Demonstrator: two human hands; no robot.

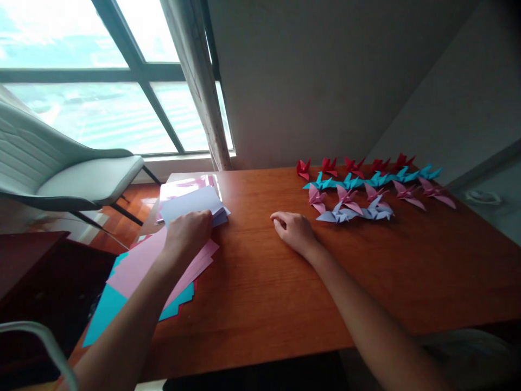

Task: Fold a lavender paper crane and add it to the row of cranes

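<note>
My left hand (pixel 189 231) is closed at the near right corner of the pale lavender origami paper (pixel 191 202), its fingertips partly hidden behind the knuckles. Pink sheets (pixel 138 266) lie fanned out beneath my left wrist, on top of turquoise sheets (pixel 106 312). My right hand (pixel 293 232) rests on the wooden table with its fingers curled in, and nothing shows in it. Beyond it to the right stand two pale lavender paper cranes (pixel 337 213), the nearest row of folded birds.
Behind them are rows of pink cranes (pixel 348 198), turquoise cranes (pixel 352 181) and red cranes (pixel 355 166). A shiny plastic packet (pixel 179 190) lies at the back left of the table (pixel 252 293). A pale chair (pixel 89 179) stands left, by the window.
</note>
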